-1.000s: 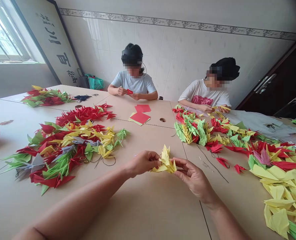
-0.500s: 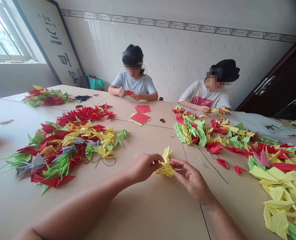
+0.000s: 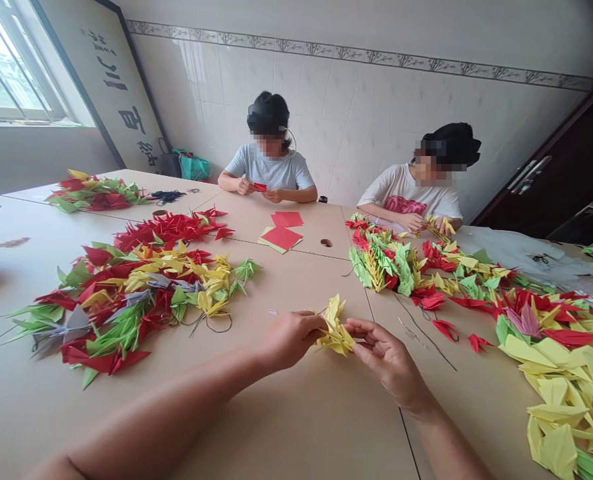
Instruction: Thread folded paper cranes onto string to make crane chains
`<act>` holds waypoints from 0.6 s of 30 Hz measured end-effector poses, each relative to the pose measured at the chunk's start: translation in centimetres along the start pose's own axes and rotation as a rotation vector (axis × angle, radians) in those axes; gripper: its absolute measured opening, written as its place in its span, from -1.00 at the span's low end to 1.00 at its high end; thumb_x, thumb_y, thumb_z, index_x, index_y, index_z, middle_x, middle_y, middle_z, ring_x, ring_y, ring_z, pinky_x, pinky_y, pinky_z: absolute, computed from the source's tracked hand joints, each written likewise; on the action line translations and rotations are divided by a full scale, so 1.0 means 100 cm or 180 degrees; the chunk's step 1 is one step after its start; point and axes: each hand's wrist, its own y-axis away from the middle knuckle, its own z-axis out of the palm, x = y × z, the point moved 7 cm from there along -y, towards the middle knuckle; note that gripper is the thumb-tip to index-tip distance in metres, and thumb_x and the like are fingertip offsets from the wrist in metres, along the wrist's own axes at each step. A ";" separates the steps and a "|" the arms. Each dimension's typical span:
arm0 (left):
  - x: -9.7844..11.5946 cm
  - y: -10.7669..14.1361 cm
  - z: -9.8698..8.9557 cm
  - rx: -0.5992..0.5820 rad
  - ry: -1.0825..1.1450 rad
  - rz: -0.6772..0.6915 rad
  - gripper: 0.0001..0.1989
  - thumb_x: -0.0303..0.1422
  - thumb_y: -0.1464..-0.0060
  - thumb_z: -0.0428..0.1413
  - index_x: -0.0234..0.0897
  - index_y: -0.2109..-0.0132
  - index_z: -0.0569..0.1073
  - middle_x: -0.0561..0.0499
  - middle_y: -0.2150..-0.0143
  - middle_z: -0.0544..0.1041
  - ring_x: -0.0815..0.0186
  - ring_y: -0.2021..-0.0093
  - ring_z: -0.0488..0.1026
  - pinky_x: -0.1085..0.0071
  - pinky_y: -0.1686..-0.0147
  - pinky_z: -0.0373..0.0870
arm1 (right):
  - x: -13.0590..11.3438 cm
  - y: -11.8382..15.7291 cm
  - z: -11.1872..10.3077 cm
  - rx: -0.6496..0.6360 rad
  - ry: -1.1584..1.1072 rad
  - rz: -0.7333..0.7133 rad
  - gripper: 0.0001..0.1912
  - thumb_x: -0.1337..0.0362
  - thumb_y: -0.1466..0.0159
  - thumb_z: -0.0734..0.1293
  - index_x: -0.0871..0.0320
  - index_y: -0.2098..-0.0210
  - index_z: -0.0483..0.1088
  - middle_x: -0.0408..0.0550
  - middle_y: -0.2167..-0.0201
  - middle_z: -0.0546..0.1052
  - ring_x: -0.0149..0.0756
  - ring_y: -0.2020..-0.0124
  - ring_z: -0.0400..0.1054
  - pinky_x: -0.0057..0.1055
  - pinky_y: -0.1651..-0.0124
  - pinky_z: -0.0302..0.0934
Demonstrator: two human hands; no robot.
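Observation:
Several folded yellow paper cranes [image 3: 335, 328] are bunched together between my two hands, just above the table. My left hand [image 3: 296, 339] is closed on the bunch's left side, its fingertips partly hidden behind the paper. From the right, my right hand [image 3: 383, 353] pinches a yellow tip between thumb and fingers. Left of my hands lies a large heap of strung red, green, yellow and grey paper cranes [image 3: 126, 303]. A dark thread [image 3: 426, 330] and thin needles [image 3: 410, 331] rest on the table to the right of my right hand.
Loose yellow paper cranes [image 3: 561, 387] cover the table's right edge. Multicoloured strings of cranes [image 3: 391, 260] lie farther back. Square red paper sheets [image 3: 282, 238] sit mid-table near a round hole [image 3: 326, 243]. Across the table two people fold or handle paper.
The yellow bunch has shifted and turned slightly to the right with both my hands. The person at the far right has moved their hands on yellow cranes.

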 end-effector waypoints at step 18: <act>-0.058 0.006 -0.140 0.2236 0.1218 -0.0996 -0.66 -0.22 0.06 0.12 -0.27 0.12 0.42 0.07 0.45 0.42 0.49 0.62 0.16 0.54 0.62 0.08 | 0.029 -0.013 -0.061 0.0562 0.0761 0.0304 -0.63 0.13 -0.06 0.39 0.16 0.17 0.43 0.09 0.18 0.55 -0.11 0.11 0.43 -0.19 0.13 0.38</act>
